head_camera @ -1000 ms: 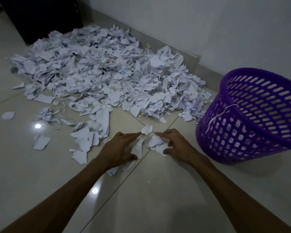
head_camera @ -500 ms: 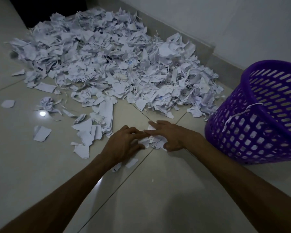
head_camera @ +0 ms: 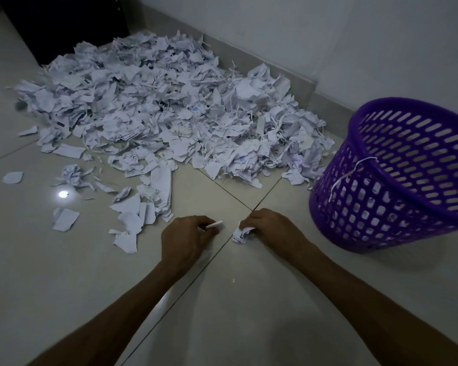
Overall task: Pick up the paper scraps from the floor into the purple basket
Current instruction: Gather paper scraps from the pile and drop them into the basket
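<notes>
A large heap of white paper scraps [head_camera: 169, 112] covers the tiled floor by the wall. The purple basket [head_camera: 397, 180] stands at the right, tilted toward me, with a thin paper strip [head_camera: 347, 175] hanging over its rim. My left hand [head_camera: 185, 239] is curled around a flat scrap [head_camera: 214, 224] that sticks out between its fingers. My right hand [head_camera: 273, 228] grips a crumpled wad of scraps [head_camera: 240, 235] just left of the basket. Both hands hover low over the floor, a short gap between them.
Loose scraps [head_camera: 135, 220] lie left of my left hand, with a crumpled ball [head_camera: 72, 175] and stray pieces [head_camera: 12, 177] farther left. A dark cabinet [head_camera: 58, 25] stands at the back left. The wall and skirting [head_camera: 275, 72] run behind the heap.
Both hands gathered the small scraps that lay between them, closed around them and drew back toward me, apart from each other. The floor where those scraps lay is now bare.
</notes>
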